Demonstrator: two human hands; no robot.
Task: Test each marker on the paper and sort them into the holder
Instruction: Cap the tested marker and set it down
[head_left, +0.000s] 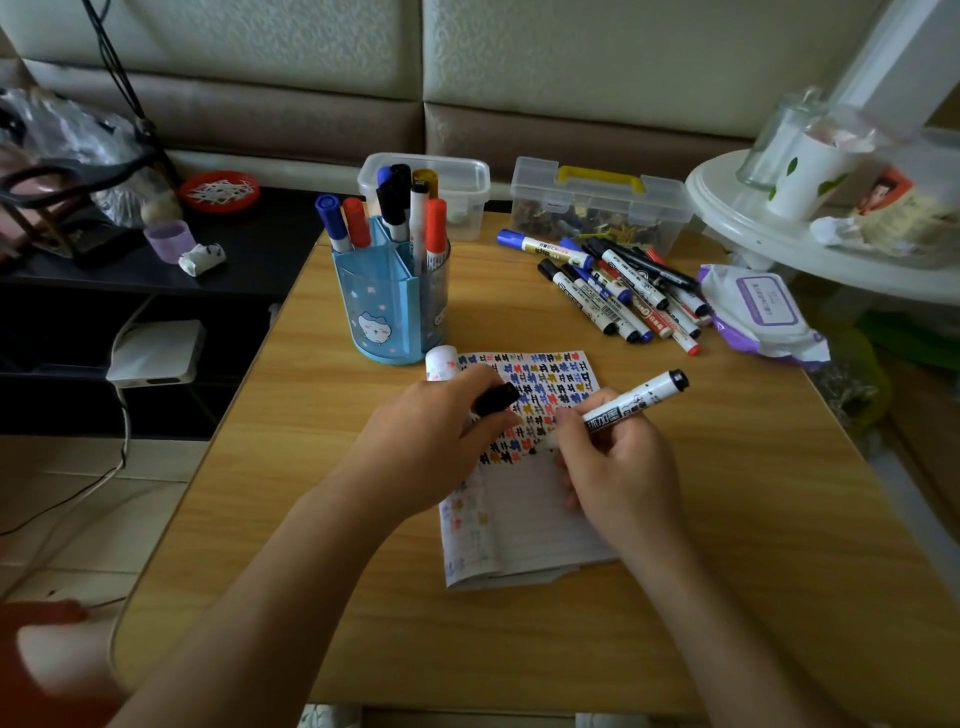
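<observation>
Paper (535, 514) well inside table (737, 571) edges; holder (389, 306) behind it.

Right hand (621, 462) presses marker (631, 402) onto paper (540, 514).

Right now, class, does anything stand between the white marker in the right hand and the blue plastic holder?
Only the left hand, gripping the black cap over the scribbled paper, lies between the white marker and the blue plastic holder.

wooden table (727, 519) | holder (389, 306) | paper (540, 519) | loose markers (623, 291) | wipes pack (763, 306)
</observation>
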